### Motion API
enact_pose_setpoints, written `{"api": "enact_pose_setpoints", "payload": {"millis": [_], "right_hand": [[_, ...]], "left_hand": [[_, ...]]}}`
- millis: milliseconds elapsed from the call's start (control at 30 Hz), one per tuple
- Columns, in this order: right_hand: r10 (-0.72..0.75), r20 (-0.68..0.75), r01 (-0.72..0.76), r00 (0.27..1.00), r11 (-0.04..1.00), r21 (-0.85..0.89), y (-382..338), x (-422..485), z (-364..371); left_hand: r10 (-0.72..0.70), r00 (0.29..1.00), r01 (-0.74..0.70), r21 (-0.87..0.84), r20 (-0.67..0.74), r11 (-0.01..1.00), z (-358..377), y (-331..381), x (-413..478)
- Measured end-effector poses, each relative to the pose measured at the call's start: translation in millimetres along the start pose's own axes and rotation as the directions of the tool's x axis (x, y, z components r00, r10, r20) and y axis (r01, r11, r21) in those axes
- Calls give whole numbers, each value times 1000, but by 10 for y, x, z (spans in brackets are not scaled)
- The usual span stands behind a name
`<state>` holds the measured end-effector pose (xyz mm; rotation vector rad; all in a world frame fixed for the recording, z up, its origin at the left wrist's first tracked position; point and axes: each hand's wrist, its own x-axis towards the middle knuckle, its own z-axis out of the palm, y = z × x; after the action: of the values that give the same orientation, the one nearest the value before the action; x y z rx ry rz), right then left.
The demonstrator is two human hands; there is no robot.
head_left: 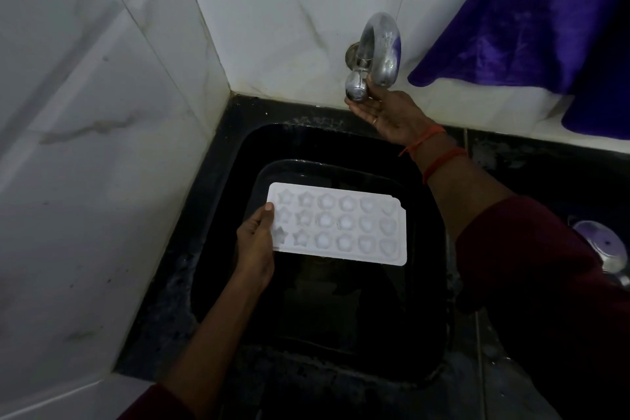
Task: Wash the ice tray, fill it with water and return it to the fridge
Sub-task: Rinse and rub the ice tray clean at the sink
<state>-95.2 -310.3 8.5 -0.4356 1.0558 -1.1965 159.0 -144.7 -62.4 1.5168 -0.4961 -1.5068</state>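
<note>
Nothing written can be read here. A faint row of pale marks stands on the far rim of the black sink (317, 122), just under the wall tiles and to the left of the tap (381, 44). It is too dim and blurred to tell whether it is lettering. The white ice tray (341, 225) bears only moulded stars and rounded hollows.

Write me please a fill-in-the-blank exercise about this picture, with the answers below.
The white ice tray is held over the black ____.
Its moulds stand in ____ rows.
Its leftmost moulds are shaped like ____.
The knob being gripped belongs to the wall ____.
Missing words: sink, three, stars, tap.
</note>
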Motion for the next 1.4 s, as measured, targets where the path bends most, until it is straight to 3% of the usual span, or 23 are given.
{"api": "enact_pose_setpoints", "payload": {"millis": [300, 467, 800, 1033, 1400], "right_hand": [[-7, -79, 5, 997, 1000, -29, -39, 30, 12], [-40, -139, 16, 989, 986, -167, -94, 27, 52], [-93, -208, 35, 974, 963, -268, -101, 25, 107], [-74, -151, 46, 986, 982, -183, -93, 28, 52], [-97, -190, 48, 977, 968, -248, 19, 3, 25]], "left_hand": [[0, 1000, 0, -3, 5, 1000, 36, 7, 12], [-2, 1000, 2, -5, 8, 1000, 72, 14, 24], [-8, 1000, 8, 1, 19, 1000, 136, -30, 59], [-2, 999, 2, -5, 37, 1000, 168, -69, 76], [1, 1000, 0, -19, 20, 1000, 278, -28, 196]]}}
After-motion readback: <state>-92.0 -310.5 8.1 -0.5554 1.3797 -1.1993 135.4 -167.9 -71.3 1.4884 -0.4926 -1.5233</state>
